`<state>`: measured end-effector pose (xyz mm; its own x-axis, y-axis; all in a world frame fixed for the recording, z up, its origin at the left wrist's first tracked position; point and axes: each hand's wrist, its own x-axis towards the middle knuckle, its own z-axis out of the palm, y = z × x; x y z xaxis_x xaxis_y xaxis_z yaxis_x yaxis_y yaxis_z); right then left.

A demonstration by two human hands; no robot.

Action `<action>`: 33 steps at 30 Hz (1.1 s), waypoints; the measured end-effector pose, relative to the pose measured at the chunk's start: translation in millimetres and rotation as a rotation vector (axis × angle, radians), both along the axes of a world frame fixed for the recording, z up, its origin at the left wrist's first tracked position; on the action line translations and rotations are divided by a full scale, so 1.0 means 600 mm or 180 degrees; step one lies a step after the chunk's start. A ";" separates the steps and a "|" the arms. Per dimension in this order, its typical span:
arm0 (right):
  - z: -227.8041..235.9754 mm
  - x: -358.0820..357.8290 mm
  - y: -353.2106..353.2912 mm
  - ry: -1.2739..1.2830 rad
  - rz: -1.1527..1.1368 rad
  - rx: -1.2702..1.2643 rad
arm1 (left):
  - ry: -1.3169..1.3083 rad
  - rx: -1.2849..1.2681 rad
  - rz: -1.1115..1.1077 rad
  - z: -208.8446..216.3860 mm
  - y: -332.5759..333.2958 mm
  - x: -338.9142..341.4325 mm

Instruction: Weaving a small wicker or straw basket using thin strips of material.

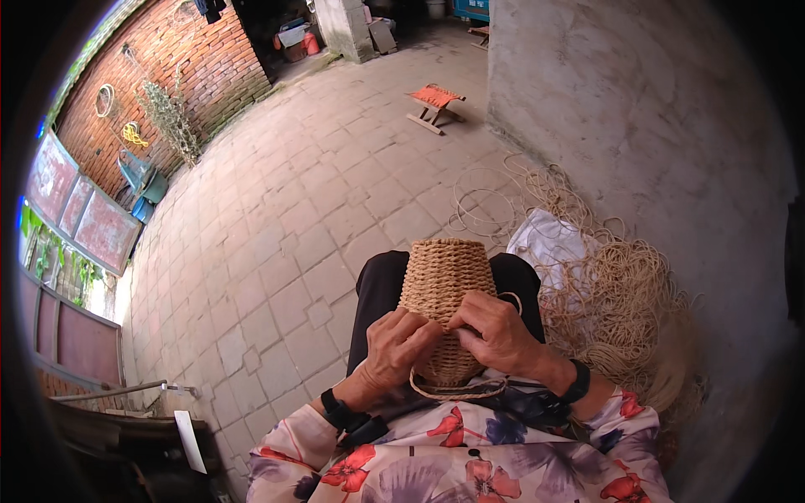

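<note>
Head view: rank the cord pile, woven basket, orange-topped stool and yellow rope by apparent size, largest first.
1. Cord pile
2. Woven basket
3. Orange-topped stool
4. Yellow rope
Apparent size only; stool and rope are farther away.

Orange stool [436, 95] ahead, brick wall [220, 63] off left!
From my remote seat I've got paving [243, 243] under that stool, a grey plastered wall [637, 101] at right, and along the brick wall a yellow coil [132, 134], a dry bush [170, 116], a teal tub [149, 183] and blue bucket [142, 210]; far back, a red container [311, 44] near a pale pillar [344, 29]!
</note>
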<state>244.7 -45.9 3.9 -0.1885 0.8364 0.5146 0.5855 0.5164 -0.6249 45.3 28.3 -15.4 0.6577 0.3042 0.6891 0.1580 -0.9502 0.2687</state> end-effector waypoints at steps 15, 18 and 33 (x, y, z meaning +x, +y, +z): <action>0.006 -0.004 -0.014 0.0280 -0.0138 -0.0283 | -0.0009 -0.0001 0.0071 -0.002 0.000 0.001; 0.013 -0.004 -0.019 0.0312 -0.0290 -0.0550 | 0.0077 -0.0122 -0.0046 0.007 0.001 0.001; -0.009 0.013 -0.025 -0.0250 -0.0537 -0.0096 | 0.0357 -0.0598 0.0032 -0.002 -0.011 -0.038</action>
<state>252.6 -60.8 -1.3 -0.0828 0.8744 0.4782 0.7098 0.3886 -0.5876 22.6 21.9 -16.6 0.7233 0.4273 0.5424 0.2062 -0.8833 0.4210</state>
